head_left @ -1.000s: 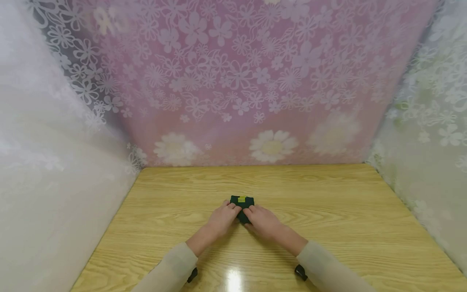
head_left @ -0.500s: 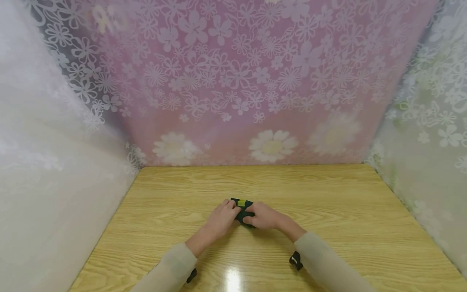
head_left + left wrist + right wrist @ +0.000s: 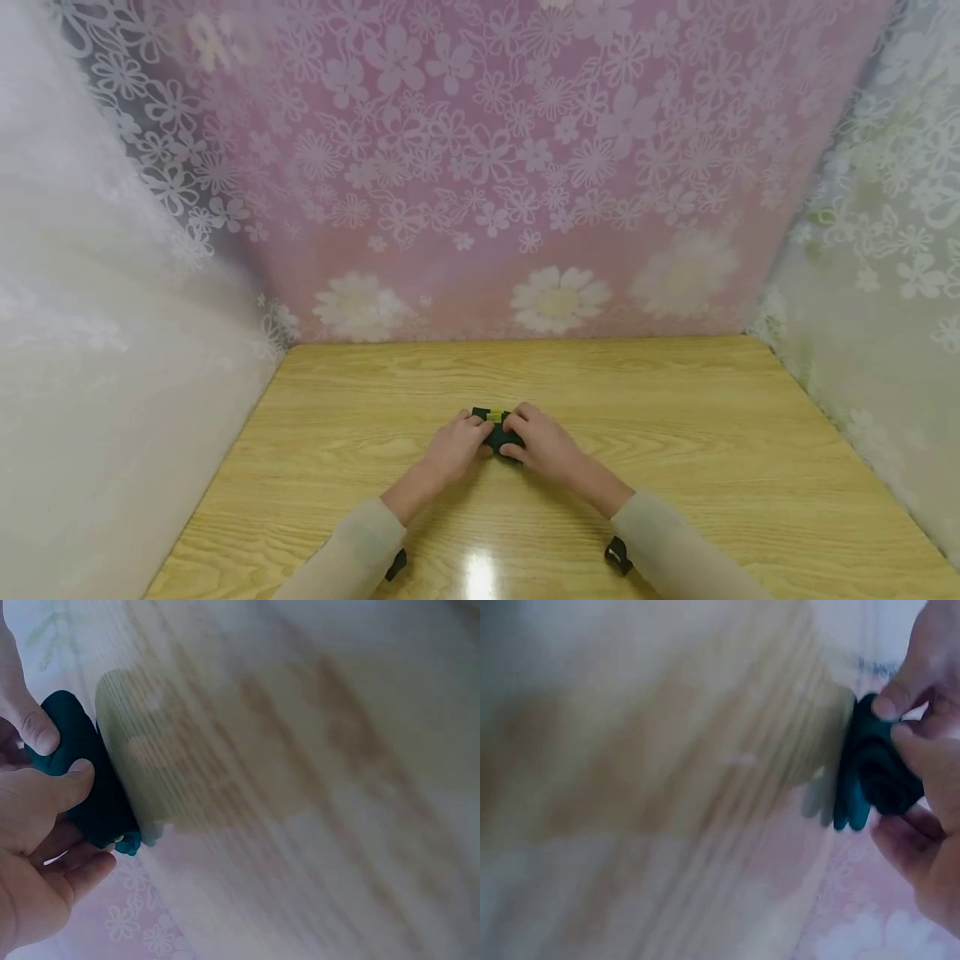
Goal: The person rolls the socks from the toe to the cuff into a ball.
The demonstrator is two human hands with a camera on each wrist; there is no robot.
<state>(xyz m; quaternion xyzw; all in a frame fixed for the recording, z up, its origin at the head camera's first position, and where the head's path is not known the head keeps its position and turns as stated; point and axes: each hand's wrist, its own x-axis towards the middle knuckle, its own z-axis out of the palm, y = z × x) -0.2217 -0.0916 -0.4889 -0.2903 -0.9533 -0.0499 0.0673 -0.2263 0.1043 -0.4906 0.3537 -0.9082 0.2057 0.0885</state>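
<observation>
A dark green cloth (image 3: 501, 440), partly rolled up, sits on the table between both hands. Its yellow label (image 3: 495, 417) shows on the flat far edge. From the right wrist view, the cloth's end (image 3: 889, 776) reveals a spiral of layers above a flat part on the tabletop. My left hand (image 3: 452, 447) grips the left end, thumb on the near side of the roll (image 3: 105, 799) and fingers round its end. At the right end my right hand (image 3: 546, 443) holds the roll between thumb and fingers. The fingers partly cover the cloth.
The wood-grain table (image 3: 637, 392) stretches around the hands. A pink floral sheet (image 3: 480, 208) stands along its back edge, with pale sheets at the left (image 3: 150, 333) and right (image 3: 877, 333). Black straps (image 3: 618, 554) show under the sleeves.
The right hand shifted round the cloth's right end, then came back with its fingers over the far side. The cloth's near part has become a thicker roll. The left hand has barely moved.
</observation>
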